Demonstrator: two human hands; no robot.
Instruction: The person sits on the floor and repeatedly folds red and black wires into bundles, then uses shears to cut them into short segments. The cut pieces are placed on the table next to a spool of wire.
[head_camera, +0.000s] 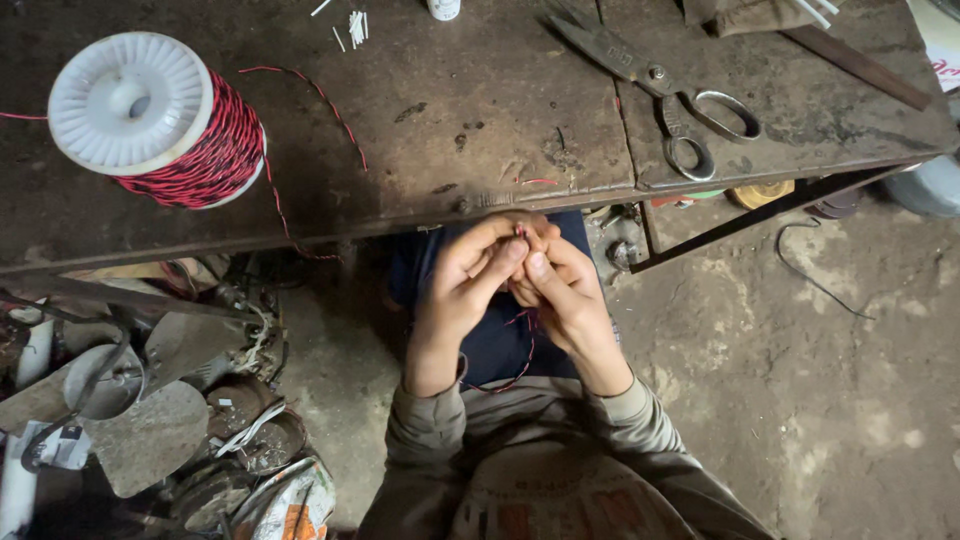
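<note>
Wire, twisted red and black (519, 232), is pinched between the fingertips of both hands just below the near edge of the tabletop (420, 110), close to the middle of that edge. The left hand (462, 285) comes up from the lower left, its thumb and forefinger closed narrowly on the wire end. The right hand (560, 290) comes up from the lower right, its fingers curled and closed on the same short end, so both hands touch each other at the tips. Both are equally near the wire end; neither leads.

From the pinch point the wire's long axis runs downward, toward the person: a loose strand (522, 350) hangs between the wrists, over dark blue trousers, and curves toward the left sleeve.

Well apart from the hands, at the far left end of the tabletop, a white plastic spool (150, 115) lies on its side, wound with the same red and black wire. A strand from it (320, 100) trails across the dark surface, and another drops over the near edge to the left of the hands. Whether it joins the held piece cannot be told.

Large metal scissors (660, 95) lie shut near the right end of the tabletop, handles toward the near edge. Small white cut pieces (355, 25) sit by the far edge. Scrap metal parts (150, 420) crowd the floor at the lower left.
</note>
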